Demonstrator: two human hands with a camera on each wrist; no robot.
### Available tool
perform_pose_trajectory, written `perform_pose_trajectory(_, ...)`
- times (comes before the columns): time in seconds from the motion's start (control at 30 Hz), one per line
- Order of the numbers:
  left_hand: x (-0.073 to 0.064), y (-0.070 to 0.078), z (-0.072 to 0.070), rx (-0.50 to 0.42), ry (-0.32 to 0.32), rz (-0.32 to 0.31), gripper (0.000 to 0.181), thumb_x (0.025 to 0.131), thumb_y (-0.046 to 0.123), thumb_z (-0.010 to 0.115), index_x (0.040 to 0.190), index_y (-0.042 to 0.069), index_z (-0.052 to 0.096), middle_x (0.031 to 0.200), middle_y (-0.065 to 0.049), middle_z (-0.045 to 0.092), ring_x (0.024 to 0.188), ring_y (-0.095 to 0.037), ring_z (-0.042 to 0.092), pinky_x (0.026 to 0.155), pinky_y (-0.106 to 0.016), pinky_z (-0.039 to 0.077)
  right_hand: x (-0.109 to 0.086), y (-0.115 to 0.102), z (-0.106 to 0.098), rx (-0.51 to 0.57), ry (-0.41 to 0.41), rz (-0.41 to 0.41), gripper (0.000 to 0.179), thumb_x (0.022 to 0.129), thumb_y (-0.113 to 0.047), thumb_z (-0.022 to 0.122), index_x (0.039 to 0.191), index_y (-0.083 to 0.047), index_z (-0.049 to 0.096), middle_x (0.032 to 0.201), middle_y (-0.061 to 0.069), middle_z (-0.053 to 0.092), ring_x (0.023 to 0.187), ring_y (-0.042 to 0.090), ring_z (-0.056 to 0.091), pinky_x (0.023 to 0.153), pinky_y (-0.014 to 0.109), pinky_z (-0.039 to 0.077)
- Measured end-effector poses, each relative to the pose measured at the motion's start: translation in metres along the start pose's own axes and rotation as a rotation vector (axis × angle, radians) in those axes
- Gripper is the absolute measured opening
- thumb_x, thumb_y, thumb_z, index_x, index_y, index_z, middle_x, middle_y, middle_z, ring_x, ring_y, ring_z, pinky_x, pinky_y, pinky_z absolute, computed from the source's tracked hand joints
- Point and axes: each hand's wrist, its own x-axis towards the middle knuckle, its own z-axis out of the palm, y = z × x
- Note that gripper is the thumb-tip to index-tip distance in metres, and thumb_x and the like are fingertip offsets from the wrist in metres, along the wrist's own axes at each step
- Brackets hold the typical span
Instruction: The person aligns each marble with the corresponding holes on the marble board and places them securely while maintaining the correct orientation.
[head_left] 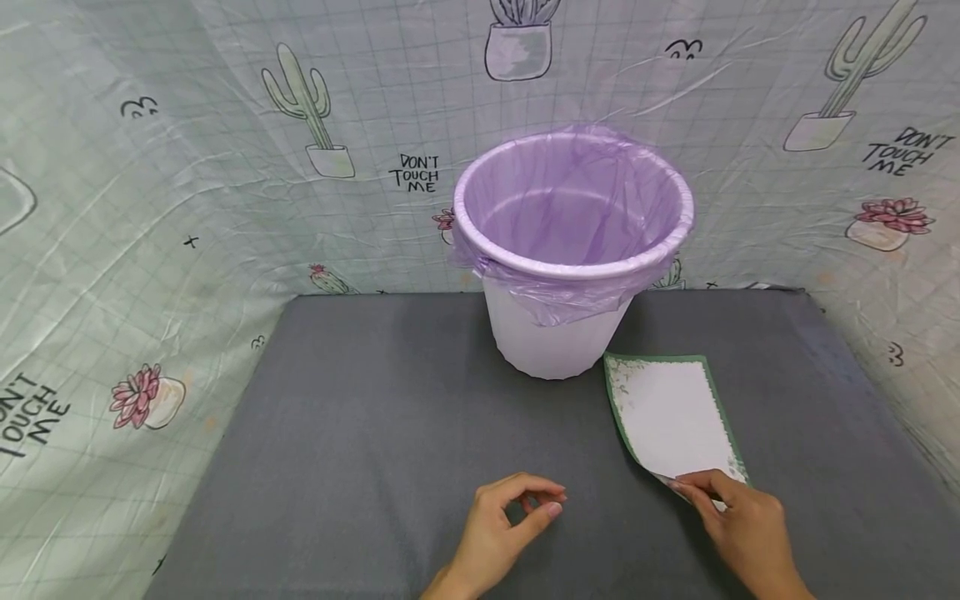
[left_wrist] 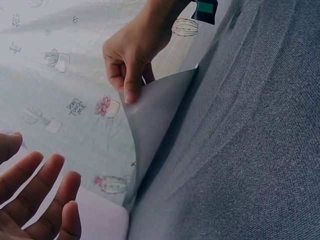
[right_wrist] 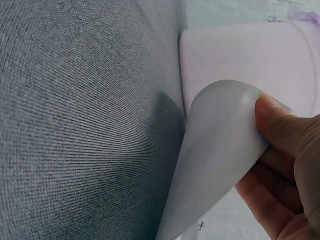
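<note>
A white sheet of paper (head_left: pixel 671 408) with a green leafy border lies to the right on the grey cloth, its near left corner lifted and curling up. My right hand (head_left: pixel 738 517) pinches that corner between thumb and fingers. In the right wrist view the plain underside of the paper (right_wrist: pixel 215 150) bends up toward the thumb. My left hand (head_left: pixel 506 525) hovers left of the paper, holding nothing, with fingers loosely bent and thumb apart. The left wrist view shows its fingers (left_wrist: pixel 42 180) spread, while the paper's raised corner (left_wrist: pixel 155 100) hangs from the other hand.
Behind the paper stands a white bin (head_left: pixel 555 333) with a purple plastic bag (head_left: pixel 573 225) lining it and folded over the rim. Grey cloth (head_left: pixel 360 433) covers the table. A cactus-printed curtain (head_left: pixel 225 208) encloses the back and sides.
</note>
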Motion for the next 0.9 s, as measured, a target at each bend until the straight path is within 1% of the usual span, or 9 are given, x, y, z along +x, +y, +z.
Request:
perform_pose_trajectory(0.13, 0.000, -0.001, 0.000, 0.001, 0.003, -0.015, 0.020, 0.080, -0.004, 0.062, 0.096, 0.006, 0.063, 0.086, -0.009, 0.065, 0.074, -0.012, 0.058, 0.060, -0.025, 0.046, 0.016, -0.022, -0.014, 0.027, -0.022, 0.009, 0.020, 0.060, -0.022, 0.080, 0.074, -0.024, 0.065, 0.065, -0.015, 0.060, 0.044, -0.007, 0.037, 0.040, 0.016, 0.032)
perform_pose_trajectory(0.3, 0.000, -0.003, 0.002, -0.005, -0.005, -0.036, 0.017, 0.081, -0.001, 0.062, 0.096, 0.006, 0.063, 0.086, -0.011, 0.065, 0.074, -0.012, 0.059, 0.059, -0.025, 0.047, 0.028, -0.038, -0.021, 0.096, -0.025, 0.003, 0.013, 0.065, -0.017, 0.077, 0.073, -0.016, 0.067, 0.064, -0.012, 0.060, 0.045, -0.009, 0.032, 0.040, 0.012, 0.029)
perform_pose_trajectory(0.4, 0.000, -0.004, 0.003, -0.015, -0.013, -0.066, 0.016, 0.082, 0.000, 0.062, 0.096, 0.005, 0.063, 0.086, -0.011, 0.065, 0.074, -0.013, 0.059, 0.059, -0.025, 0.047, 0.028, -0.041, -0.022, 0.142, -0.034, -0.017, 0.010, 0.071, -0.018, 0.074, 0.078, -0.014, 0.069, 0.070, -0.009, 0.063, 0.050, -0.007, 0.043, 0.044, 0.010, 0.034)
perform_pose_trajectory(0.5, 0.000, -0.006, 0.003, -0.021, -0.013, -0.107, 0.014, 0.083, 0.001, 0.061, 0.096, 0.006, 0.063, 0.086, -0.011, 0.065, 0.074, -0.014, 0.059, 0.059, -0.025, 0.047, 0.029, -0.046, -0.024, 0.199, -0.059, -0.046, 0.014, 0.079, -0.024, 0.067, 0.084, -0.012, 0.070, 0.077, -0.005, 0.065, 0.062, -0.002, 0.057, 0.055, 0.008, 0.042)
perform_pose_trajectory(0.57, 0.000, -0.007, 0.003, -0.023, -0.017, -0.139, 0.013, 0.084, 0.002, 0.060, 0.096, 0.005, 0.063, 0.087, -0.011, 0.065, 0.075, -0.015, 0.059, 0.060, -0.026, 0.047, 0.031, -0.051, -0.025, 0.245, -0.066, -0.075, 0.018, 0.082, -0.026, 0.064, 0.088, -0.011, 0.069, 0.081, -0.002, 0.066, 0.072, 0.004, 0.061, 0.065, 0.010, 0.044)
perform_pose_trajectory(0.63, 0.000, -0.009, 0.002, -0.029, -0.022, -0.177, 0.013, 0.084, 0.003, 0.060, 0.097, 0.005, 0.063, 0.088, -0.012, 0.065, 0.076, -0.016, 0.060, 0.061, -0.027, 0.048, 0.034, -0.058, -0.028, 0.304, -0.066, -0.104, 0.018, 0.081, -0.024, 0.065, 0.089, -0.009, 0.069, 0.082, 0.000, 0.066, 0.075, 0.005, 0.062, 0.069, 0.010, 0.044)
perform_pose_trajectory(0.73, 0.001, -0.012, -0.001, -0.031, -0.025, -0.224, 0.017, 0.084, 0.005, 0.061, 0.101, 0.006, 0.062, 0.092, -0.010, 0.064, 0.079, -0.019, 0.060, 0.063, -0.028, 0.049, 0.038, -0.070, -0.032, 0.410, -0.081, -0.139, 0.016, 0.077, -0.016, 0.069, 0.089, -0.007, 0.069, 0.082, 0.002, 0.066, 0.076, 0.007, 0.062, 0.069, 0.011, 0.044)
perform_pose_trajectory(0.8, 0.001, -0.014, -0.005, -0.025, -0.016, -0.223, 0.022, 0.083, 0.005, 0.062, 0.105, 0.006, 0.060, 0.096, -0.009, 0.063, 0.083, -0.024, 0.060, 0.065, -0.029, 0.049, 0.041, -0.079, -0.037, 0.471, -0.121, -0.133, 0.018, 0.074, -0.010, 0.071, 0.091, -0.006, 0.068, 0.083, 0.001, 0.066, 0.076, 0.006, 0.062, 0.067, 0.011, 0.045)
perform_pose_trajectory(0.9, 0.003, -0.017, -0.013, -0.010, 0.001, -0.187, 0.033, 0.081, 0.003, 0.064, 0.113, 0.006, 0.055, 0.104, -0.008, 0.060, 0.090, -0.027, 0.058, 0.067, -0.033, 0.050, 0.047, -0.094, -0.045, 0.594, -0.185, -0.128, 0.023, 0.071, -0.001, 0.072, 0.093, -0.004, 0.067, 0.086, 0.004, 0.066, 0.077, 0.008, 0.062, 0.066, 0.013, 0.046)
